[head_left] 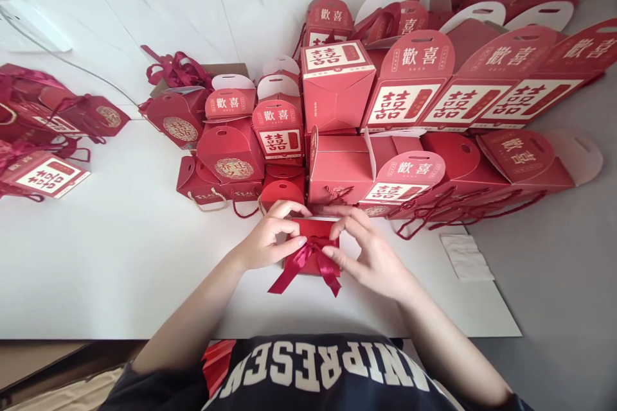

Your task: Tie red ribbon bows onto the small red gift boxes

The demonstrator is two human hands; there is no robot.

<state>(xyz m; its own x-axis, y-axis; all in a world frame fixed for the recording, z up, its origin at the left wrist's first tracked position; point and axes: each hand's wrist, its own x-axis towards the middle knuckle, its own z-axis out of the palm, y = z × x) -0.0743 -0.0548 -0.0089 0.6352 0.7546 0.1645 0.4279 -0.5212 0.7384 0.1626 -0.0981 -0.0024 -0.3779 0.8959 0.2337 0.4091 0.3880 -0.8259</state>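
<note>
A small red gift box (315,227) stands on the white table close to my body, with a dark red satin ribbon (313,250) tied in a bow on its front. Two ribbon tails hang down over the near side. My left hand (272,237) is at the box's left, its thumb and index finger closed on the ribbon near the knot. From the right, my right hand (371,253) pinches the bow's other side between thumb and finger. The other fingers of both hands curve over the box's back edge. The bow's loops are largely hidden by my fingers.
Stacked red boxes (405,106) with white labels and handle tops fill the table behind my hands and to the right. More ribboned boxes (48,173) sit at the far left. White tissue (466,257) lies at the right edge. A tiled wall (168,6) rises behind.
</note>
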